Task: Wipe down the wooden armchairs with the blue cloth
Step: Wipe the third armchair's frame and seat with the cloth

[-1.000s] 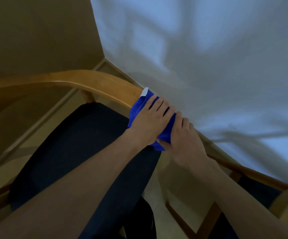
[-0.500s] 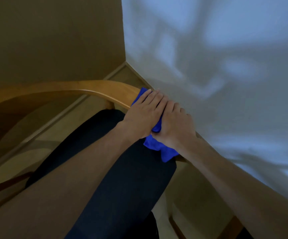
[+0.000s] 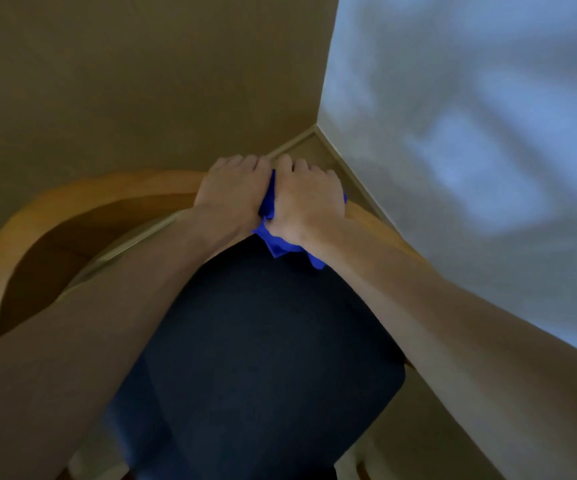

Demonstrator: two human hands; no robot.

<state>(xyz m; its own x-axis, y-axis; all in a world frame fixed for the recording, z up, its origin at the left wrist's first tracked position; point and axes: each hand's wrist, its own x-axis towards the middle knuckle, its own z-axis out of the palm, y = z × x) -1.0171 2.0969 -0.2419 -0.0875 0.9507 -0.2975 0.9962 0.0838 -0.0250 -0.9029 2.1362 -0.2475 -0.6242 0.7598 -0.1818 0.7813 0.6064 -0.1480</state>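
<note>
A wooden armchair with a curved back rail (image 3: 83,199) and a dark blue seat cushion (image 3: 263,358) stands below me in a room corner. The blue cloth (image 3: 276,237) lies over the top of the rail, mostly hidden under my hands, with a corner hanging toward the seat. My left hand (image 3: 231,188) and my right hand (image 3: 308,199) sit side by side on the rail, fingers curled over its far edge, both gripping the cloth against the wood.
A tan wall (image 3: 124,81) rises right behind the chair and a white wall (image 3: 470,150) runs along its right side, meeting at a corner with a skirting board (image 3: 297,140). The chair's right arm runs close to the white wall.
Both hands have slid with the cloth along the rail from the right arm toward the middle of the curved back. My fingers now curl over the far edge instead of lying flat.
</note>
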